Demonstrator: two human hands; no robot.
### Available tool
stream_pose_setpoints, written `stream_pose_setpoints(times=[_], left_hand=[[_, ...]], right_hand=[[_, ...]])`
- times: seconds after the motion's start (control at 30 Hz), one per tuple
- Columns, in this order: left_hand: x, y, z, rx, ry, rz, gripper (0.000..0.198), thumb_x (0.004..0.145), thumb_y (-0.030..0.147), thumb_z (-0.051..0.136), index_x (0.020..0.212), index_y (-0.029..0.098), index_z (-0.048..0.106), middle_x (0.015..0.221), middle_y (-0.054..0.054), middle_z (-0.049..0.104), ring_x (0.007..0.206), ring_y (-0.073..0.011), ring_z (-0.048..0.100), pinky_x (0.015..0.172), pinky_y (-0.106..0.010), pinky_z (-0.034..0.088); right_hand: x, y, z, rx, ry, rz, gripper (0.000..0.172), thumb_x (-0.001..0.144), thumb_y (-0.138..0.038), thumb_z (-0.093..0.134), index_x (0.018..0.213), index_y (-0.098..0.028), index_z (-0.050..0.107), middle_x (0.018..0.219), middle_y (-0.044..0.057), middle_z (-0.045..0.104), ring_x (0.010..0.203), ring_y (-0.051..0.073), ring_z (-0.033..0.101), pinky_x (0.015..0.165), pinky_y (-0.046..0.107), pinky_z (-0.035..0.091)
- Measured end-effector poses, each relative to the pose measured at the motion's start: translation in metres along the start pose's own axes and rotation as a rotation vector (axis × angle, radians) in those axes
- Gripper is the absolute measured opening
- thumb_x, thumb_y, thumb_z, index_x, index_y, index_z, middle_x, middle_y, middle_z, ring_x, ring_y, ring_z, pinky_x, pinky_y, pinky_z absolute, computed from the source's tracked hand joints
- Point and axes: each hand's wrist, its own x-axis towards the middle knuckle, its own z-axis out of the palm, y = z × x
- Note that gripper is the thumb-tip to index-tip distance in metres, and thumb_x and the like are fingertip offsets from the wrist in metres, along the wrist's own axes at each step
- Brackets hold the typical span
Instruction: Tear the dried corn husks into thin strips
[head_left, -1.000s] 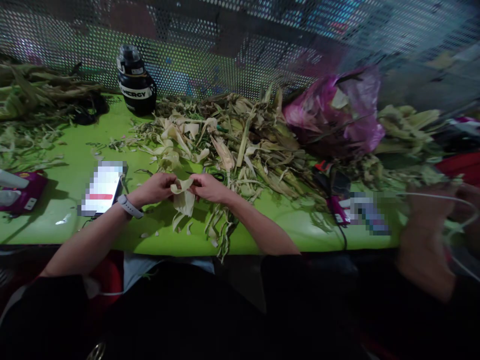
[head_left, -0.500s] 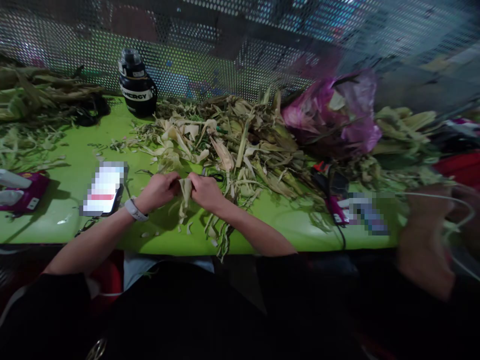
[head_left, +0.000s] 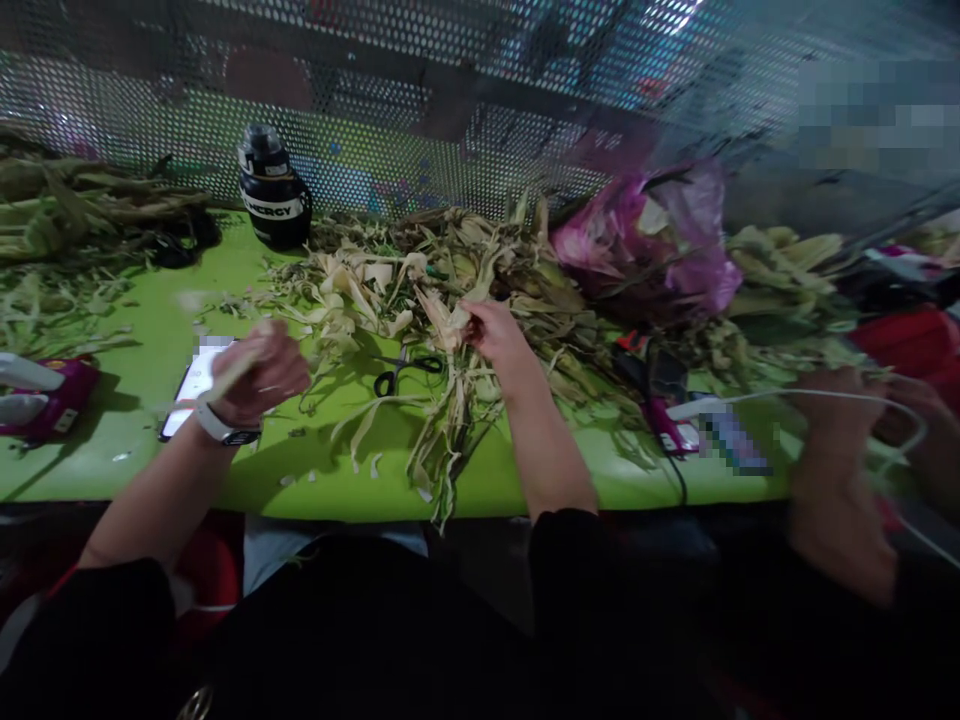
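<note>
My left hand [head_left: 266,372], with a pale watch on its wrist, is raised over the phone [head_left: 193,385] and smeared by motion. A pale streak crosses it, and whether it holds anything is unclear. My right hand [head_left: 491,330] is closed on a pale dry corn husk [head_left: 457,322] at the front of the heap of husks [head_left: 517,270]. Between the hands, black-handled scissors [head_left: 407,370] lie on the green tabletop. Torn husk strips [head_left: 442,440] trail toward the table's front edge near my right forearm.
A dark jug [head_left: 276,205] stands behind, against a perforated metal screen [head_left: 375,110]. Left are more husks [head_left: 67,200] and a purple power strip [head_left: 56,400]. Right are a pink plastic bag [head_left: 645,240], a second phone [head_left: 735,435], a white cable [head_left: 780,392] and another person's blurred arms [head_left: 840,480].
My hands have parted from a husk strip held between them. The left moved left, over the phone; the right went up and right to the heap. The scissors now show fully.
</note>
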Motion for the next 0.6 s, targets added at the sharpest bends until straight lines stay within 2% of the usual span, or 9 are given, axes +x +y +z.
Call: stream_pose_setpoints(times=[0.03, 0.1, 0.2, 0.27, 0.33, 0.43, 0.53, 0.6], left_hand=[[0.002, 0.001, 0.007, -0.135, 0.067, 0.030, 0.039, 0.082, 0.060, 0.066, 0.090, 0.022, 0.069, 0.063, -0.002, 0.064, 0.061, -0.0156, 0.064, 0.055, -0.029, 0.051], [0.007, 0.002, 0.023, -0.166, 0.059, 0.001, 0.035, 0.077, 0.048, 0.078, 0.091, 0.017, 0.070, 0.081, -0.004, 0.072, 0.070, -0.0144, 0.067, 0.067, -0.029, 0.057], [0.011, -0.004, 0.043, -0.135, -0.077, -0.155, 0.036, 0.075, 0.045, 0.082, 0.083, 0.012, 0.070, 0.080, -0.006, 0.074, 0.070, -0.0149, 0.070, 0.071, -0.030, 0.060], [0.013, -0.008, 0.049, -0.133, -0.096, -0.215, 0.035, 0.074, 0.044, 0.082, 0.076, 0.012, 0.068, 0.071, -0.005, 0.073, 0.065, -0.0145, 0.069, 0.067, -0.029, 0.059], [0.013, -0.011, 0.051, -0.143, -0.089, -0.233, 0.034, 0.075, 0.043, 0.081, 0.070, 0.012, 0.066, 0.064, -0.003, 0.070, 0.059, -0.0133, 0.067, 0.062, -0.026, 0.058], [0.012, -0.011, 0.050, -0.146, -0.156, -0.233, 0.030, 0.075, 0.038, 0.081, 0.070, 0.012, 0.068, 0.065, -0.004, 0.071, 0.056, -0.0121, 0.067, 0.060, -0.024, 0.057], [0.011, -0.010, 0.049, -0.147, -0.241, -0.199, 0.025, 0.074, 0.035, 0.082, 0.075, 0.012, 0.071, 0.070, -0.005, 0.074, 0.059, -0.0117, 0.068, 0.062, -0.023, 0.057], [0.012, -0.010, 0.048, -0.144, -0.273, -0.162, 0.023, 0.074, 0.033, 0.082, 0.079, 0.012, 0.073, 0.075, -0.006, 0.075, 0.064, -0.0124, 0.069, 0.066, -0.024, 0.058]], right_hand=[[-0.008, -0.002, 0.004, 0.037, -0.075, 0.009, 0.021, 0.074, -0.032, 0.073, 0.072, -0.018, 0.058, 0.051, -0.008, 0.046, 0.043, 0.006, 0.042, 0.045, 0.021, 0.040], [-0.031, -0.007, 0.017, 0.177, -0.344, 0.012, 0.030, 0.069, -0.037, 0.080, 0.084, -0.017, 0.064, 0.058, -0.008, 0.052, 0.045, 0.005, 0.044, 0.045, 0.020, 0.043], [-0.074, -0.010, 0.042, 0.154, -0.709, 0.027, 0.046, 0.070, -0.036, 0.085, 0.107, -0.018, 0.066, 0.077, -0.002, 0.066, 0.060, 0.008, 0.058, 0.054, 0.021, 0.052], [-0.094, -0.007, 0.057, 0.060, -0.852, 0.024, 0.061, 0.074, -0.036, 0.083, 0.127, -0.018, 0.058, 0.074, -0.003, 0.066, 0.056, 0.009, 0.058, 0.047, 0.020, 0.049], [-0.103, -0.002, 0.068, 0.011, -0.877, 0.026, 0.081, 0.074, -0.037, 0.083, 0.142, -0.017, 0.044, 0.065, -0.007, 0.063, 0.048, 0.008, 0.054, 0.043, 0.019, 0.047], [-0.098, 0.010, 0.076, 0.000, -0.790, 0.033, 0.096, 0.073, -0.038, 0.084, 0.151, -0.016, 0.031, 0.057, -0.011, 0.057, 0.041, 0.007, 0.049, 0.038, 0.018, 0.042], [-0.090, 0.018, 0.079, 0.018, -0.741, 0.042, 0.099, 0.069, -0.039, 0.086, 0.149, -0.017, 0.031, 0.061, -0.010, 0.061, 0.040, 0.007, 0.049, 0.036, 0.019, 0.042], [-0.089, 0.021, 0.080, 0.032, -0.722, 0.054, 0.094, 0.066, -0.038, 0.087, 0.143, -0.017, 0.037, 0.064, -0.009, 0.062, 0.042, 0.007, 0.051, 0.036, 0.019, 0.042]])
